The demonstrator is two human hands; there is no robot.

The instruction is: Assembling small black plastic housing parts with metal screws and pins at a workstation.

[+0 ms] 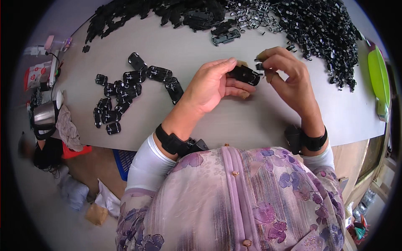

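Note:
My left hand (pixel 208 83) is closed around a black toy car base (pixel 244 75), with the thumb along its upper edge and the fingers beneath. Just to the right, my right hand (pixel 289 74) pinches a small black wheel piece (pixel 259 67) between thumb and fingertips. That piece is close to the right end of the base; whether the two touch I cannot tell. To the left of my left hand, several black toy car bases with pale axles (pixel 133 77) lie in a loose group on the grey table (pixel 201 125).
Small wheel-and-axle pieces (pixel 322 35) are heaped at the far right. Black plastic car parts (pixel 167 12) are piled along the far side. A green basin (pixel 378 79) stands at the right edge; a metal kettle (pixel 44 113) and a crumpled cloth (pixel 69 129) are at the left edge.

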